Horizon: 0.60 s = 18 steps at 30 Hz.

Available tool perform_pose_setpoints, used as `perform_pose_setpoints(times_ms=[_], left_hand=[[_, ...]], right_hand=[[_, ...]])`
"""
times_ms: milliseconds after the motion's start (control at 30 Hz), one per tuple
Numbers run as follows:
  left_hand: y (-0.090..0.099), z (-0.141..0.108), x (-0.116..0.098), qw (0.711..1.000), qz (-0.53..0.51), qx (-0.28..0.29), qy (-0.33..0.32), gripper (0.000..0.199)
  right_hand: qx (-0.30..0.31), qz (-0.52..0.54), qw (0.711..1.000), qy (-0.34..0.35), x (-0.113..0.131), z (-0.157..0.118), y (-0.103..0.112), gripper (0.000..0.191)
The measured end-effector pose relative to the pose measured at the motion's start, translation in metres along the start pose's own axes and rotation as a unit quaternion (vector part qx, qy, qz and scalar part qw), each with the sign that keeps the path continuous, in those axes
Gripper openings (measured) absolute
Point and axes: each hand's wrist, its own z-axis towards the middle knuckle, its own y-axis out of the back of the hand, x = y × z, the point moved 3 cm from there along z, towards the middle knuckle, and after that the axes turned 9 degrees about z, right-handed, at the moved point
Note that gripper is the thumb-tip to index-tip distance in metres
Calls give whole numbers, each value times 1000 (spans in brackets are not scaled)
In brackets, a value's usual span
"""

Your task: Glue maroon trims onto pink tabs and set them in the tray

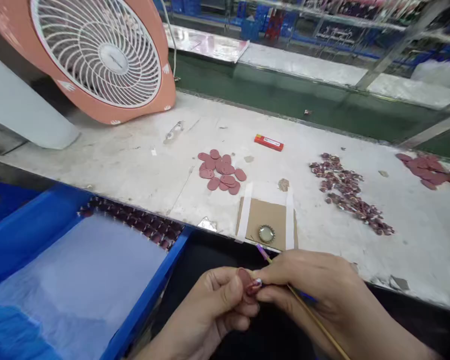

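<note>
In front of the bench edge, my left hand (219,302) pinches a reddish-brown oval disc (243,276) between thumb and fingers. My right hand (311,287) meets it from the right, with thumb and forefinger closed at a small shiny red-and-silver piece (255,285) against the disc. A thin yellow stick (318,322) with a purple end runs through the right hand, its purple end pointing up toward the bench. Just beyond the hands, a bottle cap (266,233) with pale contents sits on a cardboard square (264,212) held by white tape strips. The fingertips partly hide the small piece.
Loose oval discs (222,170) lie on the white bench (153,175), with small dark-red pieces (347,190) and more discs (429,170) to the right. A red box (269,142) lies behind. An orange fan (167,85) stands left, above a blue tray (37,215) holding rows of pieces.
</note>
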Motion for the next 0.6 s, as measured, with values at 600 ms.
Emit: perform_pose_setpoints(times_ms=[600], left_hand=[[-9, -11, -9, 1000, -1, -23, 6, 33]], right_hand=[[-13, -112, 993, 44, 11, -6, -7, 8]])
